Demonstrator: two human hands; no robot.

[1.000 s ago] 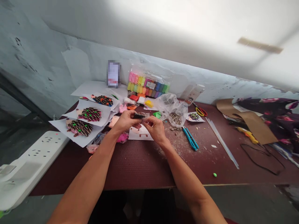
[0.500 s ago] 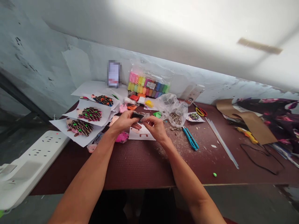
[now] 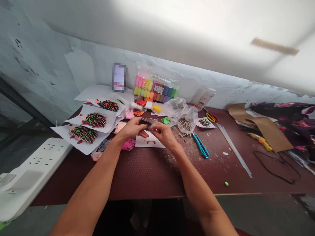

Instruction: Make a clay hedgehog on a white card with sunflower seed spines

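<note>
My left hand (image 3: 133,128) is closed on a small black packet (image 3: 145,122) with clear plastic at its edge. Close on its right, my right hand (image 3: 162,132) pinches at the packet's right end; what lies between those fingertips is too small to tell. Below both hands a white card (image 3: 157,143) with a drawn outline and small brown pieces lies on the table, partly covered by the fingers. A pink clay packet (image 3: 128,144) rests beside my left wrist.
Decorated sheets (image 3: 94,120) and a white power strip (image 3: 44,164) are at left. Behind stand a phone (image 3: 119,77) and coloured clay packs (image 3: 156,90). Rightward lie a bag of seeds (image 3: 185,124), a blue cutter (image 3: 200,145), scissors (image 3: 211,116), clear sticks (image 3: 235,150) and a yellow glue gun (image 3: 261,141).
My right fingers have shifted slightly at the packet's end, and the black packet has tilted a little. Both hands stay over the card.
</note>
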